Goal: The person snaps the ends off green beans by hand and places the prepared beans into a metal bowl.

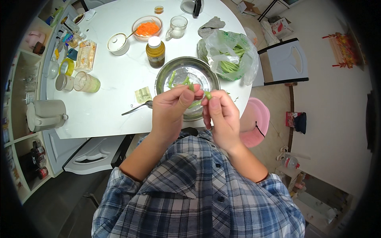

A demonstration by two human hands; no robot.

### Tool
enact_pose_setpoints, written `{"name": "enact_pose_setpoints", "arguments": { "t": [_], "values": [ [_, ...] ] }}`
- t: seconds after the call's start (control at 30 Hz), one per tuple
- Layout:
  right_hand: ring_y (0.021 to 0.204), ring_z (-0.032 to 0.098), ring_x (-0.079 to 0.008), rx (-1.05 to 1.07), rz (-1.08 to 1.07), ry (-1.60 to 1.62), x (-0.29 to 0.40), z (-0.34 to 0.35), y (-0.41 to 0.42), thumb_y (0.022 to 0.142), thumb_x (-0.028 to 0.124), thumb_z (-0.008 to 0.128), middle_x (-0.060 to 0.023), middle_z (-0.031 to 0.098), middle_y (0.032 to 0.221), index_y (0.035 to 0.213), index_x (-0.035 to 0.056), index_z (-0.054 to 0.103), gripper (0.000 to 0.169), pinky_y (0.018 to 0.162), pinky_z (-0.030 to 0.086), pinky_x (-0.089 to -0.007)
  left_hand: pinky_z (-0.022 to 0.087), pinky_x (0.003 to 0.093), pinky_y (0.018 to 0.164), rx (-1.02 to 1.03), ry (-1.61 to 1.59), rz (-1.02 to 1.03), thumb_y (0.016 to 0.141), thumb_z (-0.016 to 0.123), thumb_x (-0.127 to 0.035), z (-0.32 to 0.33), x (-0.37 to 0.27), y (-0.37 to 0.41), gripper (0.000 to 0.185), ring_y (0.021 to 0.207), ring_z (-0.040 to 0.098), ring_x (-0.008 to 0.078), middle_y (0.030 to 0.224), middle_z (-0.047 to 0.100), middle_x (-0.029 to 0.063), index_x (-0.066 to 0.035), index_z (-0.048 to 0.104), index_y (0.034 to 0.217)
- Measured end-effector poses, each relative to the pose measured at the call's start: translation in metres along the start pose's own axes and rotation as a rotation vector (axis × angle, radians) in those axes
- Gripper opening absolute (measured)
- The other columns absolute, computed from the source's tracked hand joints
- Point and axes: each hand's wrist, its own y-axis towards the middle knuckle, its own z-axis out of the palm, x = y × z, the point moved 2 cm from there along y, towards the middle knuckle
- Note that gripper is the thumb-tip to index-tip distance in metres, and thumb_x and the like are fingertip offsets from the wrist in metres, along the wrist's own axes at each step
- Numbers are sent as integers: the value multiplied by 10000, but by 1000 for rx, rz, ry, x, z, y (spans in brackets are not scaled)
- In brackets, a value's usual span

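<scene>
Both my hands are raised over the near part of a stainless steel bowl (162, 74). Between thumb and fingers, my left hand (172, 104) pinches a piece of green bean (191, 87). My right hand (221, 114) grips another bean piece (208, 95) close beside it; a small gap shows between the two. Several broken bean pieces (172, 78) lie in the bowl, partly hidden by my hands. Just beyond the bowl, to the right, an open plastic bag (217, 50) holds many long green beans (232, 64).
Left of the bowl are a spoon (134, 109) and a banknote (143, 95). Behind stand a brown-yellow jar (155, 55), a lidded white pot (117, 44), a bowl of shredded carrot (159, 33) and a glass mug (178, 26). A pink basin (262, 111) sits below the table's right edge.
</scene>
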Motion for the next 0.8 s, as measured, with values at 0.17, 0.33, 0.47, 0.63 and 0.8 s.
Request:
{"name": "enact_pose_setpoints", "arguments": {
  "t": [0.17,0.33,0.47,0.63,0.8],
  "values": [
    [665,470,-74,-133,-297,-413,-5,-35,14,926,142,626,-15,530,791,903,-9,612,153,584,393,-221,459,405,937,34,-175,-176,1015,460,-302,-2,5,2,371,972,585,231,1004,623,96,21,580,1151],
    [652,512,-69,-334,-71,-687,-32,-102,23,890,154,672,-6,630,756,928,-4,665,163,590,424,-225,420,380,933,40,-241,-329,1014,458,-258,-1,3,1,359,934,545,224,1003,584,108,61,543,1155],
    [628,519,-75,-361,112,-736,-49,-136,17,900,174,666,-10,642,715,932,-27,669,203,578,435,-239,419,368,933,62,-200,-371,993,496,-211,0,8,2,324,930,541,211,998,580,104,64,546,1156],
    [654,549,-89,-208,253,-236,-33,-115,6,930,187,626,-23,621,809,1020,1,636,207,596,455,-231,449,346,915,18,-94,-378,946,583,-152,-4,19,1,281,931,558,190,989,597,95,42,570,1149],
    [564,403,-42,-152,-7,74,0,-78,2,885,87,670,45,485,690,980,17,621,127,496,317,-180,483,321,881,-4,-35,-390,916,624,-99,-1,23,0,268,913,608,180,1004,642,106,33,587,1147]
  ]
}}
